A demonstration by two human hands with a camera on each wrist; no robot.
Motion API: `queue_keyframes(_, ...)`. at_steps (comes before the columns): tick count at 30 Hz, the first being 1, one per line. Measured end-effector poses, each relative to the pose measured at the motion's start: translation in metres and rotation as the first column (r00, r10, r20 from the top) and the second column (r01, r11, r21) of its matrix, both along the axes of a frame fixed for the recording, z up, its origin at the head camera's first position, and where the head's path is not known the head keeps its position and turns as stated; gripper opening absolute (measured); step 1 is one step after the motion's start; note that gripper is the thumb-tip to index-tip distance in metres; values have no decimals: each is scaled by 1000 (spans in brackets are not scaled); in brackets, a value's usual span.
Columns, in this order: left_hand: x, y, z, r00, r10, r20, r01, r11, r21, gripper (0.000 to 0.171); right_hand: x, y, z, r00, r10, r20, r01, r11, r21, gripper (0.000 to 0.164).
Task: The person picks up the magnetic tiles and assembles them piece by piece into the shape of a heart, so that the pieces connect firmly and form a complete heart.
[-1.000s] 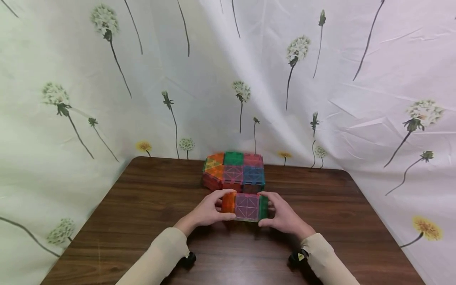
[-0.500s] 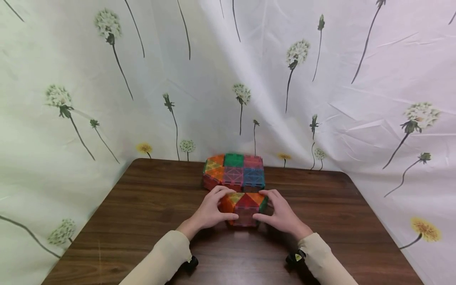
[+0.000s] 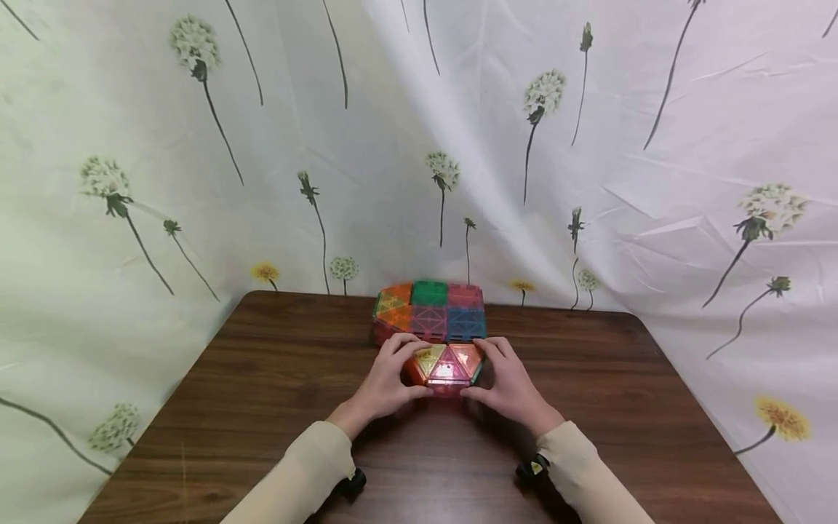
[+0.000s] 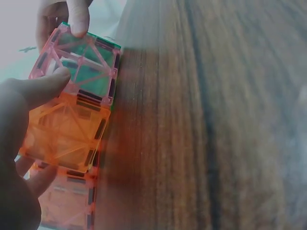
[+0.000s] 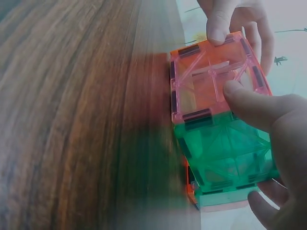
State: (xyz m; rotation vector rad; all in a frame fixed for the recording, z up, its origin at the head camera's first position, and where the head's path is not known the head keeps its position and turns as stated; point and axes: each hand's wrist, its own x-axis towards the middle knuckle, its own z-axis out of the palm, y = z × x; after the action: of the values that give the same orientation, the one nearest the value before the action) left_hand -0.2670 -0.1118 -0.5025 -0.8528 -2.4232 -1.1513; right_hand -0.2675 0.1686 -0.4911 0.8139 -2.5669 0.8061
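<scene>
Both hands hold a small block of translucent magnetic tiles (image 3: pixel 449 370), with yellow, pink and orange triangles on top. My left hand (image 3: pixel 385 378) grips its orange side, thumb at the front edge. The right hand (image 3: pixel 513 382) grips the green side the same way. In the left wrist view, the left thumb lies on the pink front tile (image 4: pixel 91 72) beside the orange tile (image 4: pixel 69 134). From the right wrist, the green tile (image 5: pixel 225 151) shows under the right hand (image 5: pixel 292 139). Right behind the block stands a larger magnetic-tile structure (image 3: pixel 430 313), its front partly hidden.
The dark wooden table (image 3: pixel 281 364) extends to both sides of the tiles. A white cloth with dandelion prints (image 3: pixel 393 145) hangs behind its far edge. Black wrist cameras (image 3: pixel 353 482) sit below the pale sleeves (image 3: pixel 294 473).
The held block has turned from showing a purple square face to having its triangle face on top. Both hands have moved it slightly away, closer to the larger structure.
</scene>
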Motion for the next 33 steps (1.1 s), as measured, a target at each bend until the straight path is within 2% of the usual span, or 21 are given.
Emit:
queue_keyframes(7, -4, 0, 1, 998, 45, -35, -47, 997, -57, 74, -3, -2, 1, 999, -34, -6, 34, 999, 28, 92)
queue_keyframes(15, -10, -2, 1, 996, 64, -56, -69, 994, -83, 72, -11, -2, -3, 993, -22, -120, 26, 999, 32, 89)
queue_keyframes(18, -11, 0, 2, 996, 57, -67, -62, 995, -75, 69, -14, 0, -2, 991, -5, -131, 10, 999, 35, 84)
queue_keyframes(25, -12, 4, 2, 993, 47, -109, -54, 996, -69, 59, -30, 8, 5, 1000, 19, 11, -19, 1000, 8, 67)
queue_keyframes(29, -12, 7, 3, 989, 66, -133, -76, 994, -74, 47, -43, 10, 8, 996, 24, 81, -32, 995, 96, 63)
queue_keyframes(33, -11, 5, 2, 991, 69, -116, -77, 995, -67, 42, -46, 9, 8, 992, 26, 120, -46, 985, 167, 65)
